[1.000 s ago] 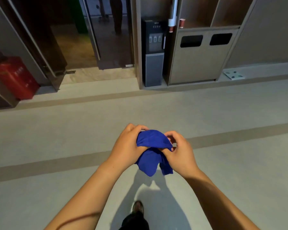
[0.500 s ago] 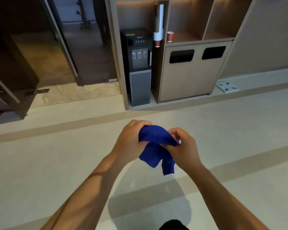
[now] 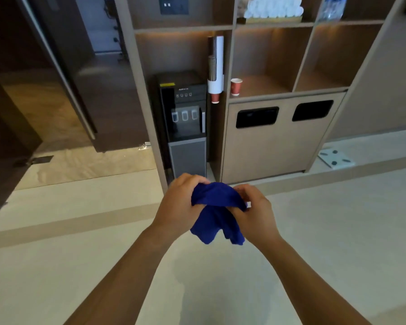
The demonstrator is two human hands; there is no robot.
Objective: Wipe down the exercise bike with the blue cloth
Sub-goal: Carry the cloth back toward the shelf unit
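Cloth (image 3: pixel 217 208), deep blue, soft and bunched, spans the gap between both hands, its long axis running side to side and two tails drooping. Left hand (image 3: pixel 175 207) and right hand (image 3: pixel 259 215) each grip an end with curled fingers, equally near. No exercise bike is in view; a water dispenser (image 3: pixel 185 118) stands ahead.

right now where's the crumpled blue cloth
Head view, centre: the crumpled blue cloth is held between the left hand and right hand, below the black water dispenser.
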